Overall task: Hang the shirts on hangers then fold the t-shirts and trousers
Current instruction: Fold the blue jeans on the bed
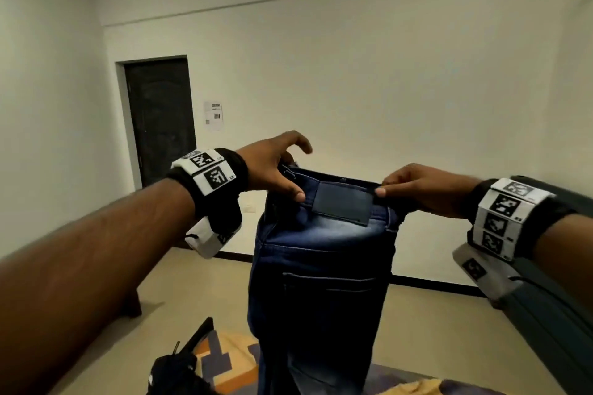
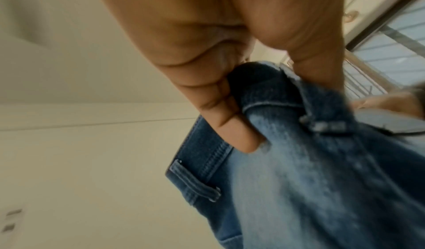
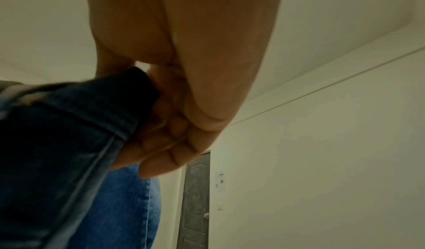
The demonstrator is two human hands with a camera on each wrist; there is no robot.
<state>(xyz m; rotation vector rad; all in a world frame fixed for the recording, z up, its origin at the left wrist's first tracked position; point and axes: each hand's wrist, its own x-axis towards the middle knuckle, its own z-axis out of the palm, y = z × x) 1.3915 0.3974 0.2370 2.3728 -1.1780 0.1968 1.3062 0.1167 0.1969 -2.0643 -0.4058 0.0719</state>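
- Pale walls and a beige floor [image 1: 167, 305] frame a pair of blue jeans [image 1: 321, 266] held up in mid-air by the waistband, hanging straight down between the two hands.
- Left hand [image 1: 272, 167] pinches the waistband's left end, thumb on the near side; in the head view its fingers spread loosely above the denim.
- Right hand [image 1: 423, 189] pinches the right end, just beside the dark patch [image 1: 343, 202] on the waistband.
- Left wrist view shows what the head view hides: a finger [image 2: 232, 125] curled behind the waistband, with a belt loop [image 2: 195, 183] below it.
- Right wrist view shows the right-hand fingers [image 3: 161, 143] curled tight round the folded denim edge.
- Below the grip, the legs run down past the frame edge, so their ends are cut off.
- Further out, a patterned cloth [image 1: 224, 359] and a black object [image 1: 173, 372] lie underneath; what the object is cannot be made out.
- Beyond the left hand stand a dark door [image 1: 160, 119] and a paper notice [image 1: 213, 115] with print too small to read.
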